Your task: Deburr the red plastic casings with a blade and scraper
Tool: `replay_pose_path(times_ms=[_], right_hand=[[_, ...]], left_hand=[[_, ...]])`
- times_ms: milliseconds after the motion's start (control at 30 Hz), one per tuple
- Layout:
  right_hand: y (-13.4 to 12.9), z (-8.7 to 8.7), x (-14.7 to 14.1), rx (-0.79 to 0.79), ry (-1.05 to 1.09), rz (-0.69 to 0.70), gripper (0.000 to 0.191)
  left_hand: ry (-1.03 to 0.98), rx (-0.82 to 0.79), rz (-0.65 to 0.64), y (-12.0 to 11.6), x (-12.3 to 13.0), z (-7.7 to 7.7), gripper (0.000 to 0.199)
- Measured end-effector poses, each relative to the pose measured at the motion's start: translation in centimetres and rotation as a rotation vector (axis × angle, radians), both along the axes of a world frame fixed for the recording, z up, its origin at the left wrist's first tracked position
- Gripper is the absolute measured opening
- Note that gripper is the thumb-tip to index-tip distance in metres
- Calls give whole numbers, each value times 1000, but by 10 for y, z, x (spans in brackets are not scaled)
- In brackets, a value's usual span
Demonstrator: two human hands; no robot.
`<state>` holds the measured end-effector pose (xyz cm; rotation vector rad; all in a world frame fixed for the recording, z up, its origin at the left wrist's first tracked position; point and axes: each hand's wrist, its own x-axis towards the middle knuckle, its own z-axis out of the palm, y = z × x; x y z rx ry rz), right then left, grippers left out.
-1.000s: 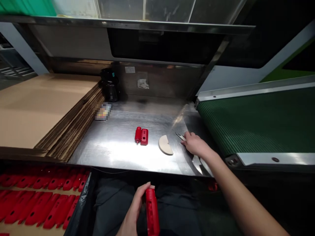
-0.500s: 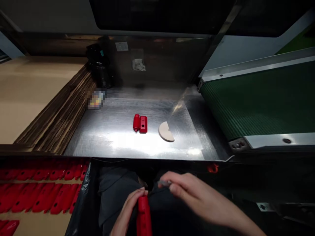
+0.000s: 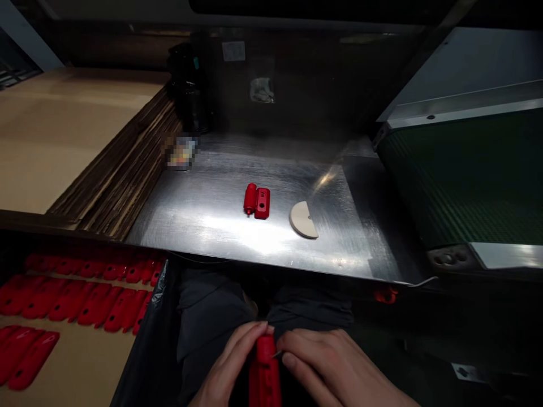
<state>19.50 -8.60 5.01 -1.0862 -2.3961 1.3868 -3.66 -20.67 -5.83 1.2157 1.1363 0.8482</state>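
Brushed metal worktop [image 3: 186, 217], lit hard near the front edge; stacked brown cardboard sheets [image 3: 80, 113] to the left, dark green ribbed conveyor belt [image 3: 470, 175] to the right. On the metal: two small red plastic pieces [image 3: 262, 203] side by side and, apart to their right, a beige half-disc [image 3: 299, 219]. Lower left, an open container with a black plastic liner [image 3: 148, 333] shows rows of red moulded parts [image 3: 121, 310] on a tan sheet.

Step in hand, as I judge it: close tool work on one edge of the long red plastic part [image 3: 268, 376], held upright over the lap, below the worktop's front edge. Next move seems to call for a firm hold on the part and a short, controlled stroke, tip directed clear of the left fingers.

Left hand [image 3: 227, 364]: fingers together, clamped on the part along its left side, fingertips at its top end; thumb not seen. Right hand [image 3: 335, 362]: thumb and forefinger pinched on a slim dark-tipped tool [image 3: 278, 355], mostly hidden. Tip sits at the part's right edge, just below the top; contact likely, but can't tell for certain.
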Motion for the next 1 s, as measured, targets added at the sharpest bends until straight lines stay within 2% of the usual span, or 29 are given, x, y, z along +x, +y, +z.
replay_pose_path(times_ms=[200, 267, 333, 467, 533, 600, 733, 800, 900, 1000], right_hand=[[3, -6, -7, -34, -104, 97, 30], [2, -6, -8, -54, -142, 91, 31], [-1, -7, -9, -74, -164, 75, 32], [-5, -9, -11, -92, -159, 44, 35], [-7, -10, -12, -82, -153, 36, 36], [-8, -10, -14, -72, -155, 30, 36], [-11, -10, -15, -54, -157, 25, 34], [-11, -11, -14, -24, -175, 44, 32], [-10, -11, -12, 37, -216, 86, 29], [-9, -9, -11, 65, -245, 129, 24]], left_hand=[[33, -56, 29, 9, -1, 33, 85], [29, -43, 19, 11, -2, 37, 85], [28, -27, 17, 10, -3, 33, 87], [23, 37, 41, 5, -3, 11, 88], [23, 63, 62, 3, -2, 7, 86], [29, 48, 89, 2, 0, 12, 84], [31, 48, 141, 7, 3, 38, 78], [43, 69, 137, 9, 2, 46, 75], [102, 117, 86, 11, -5, 43, 71], [190, 198, 3, 11, -14, 27, 72]])
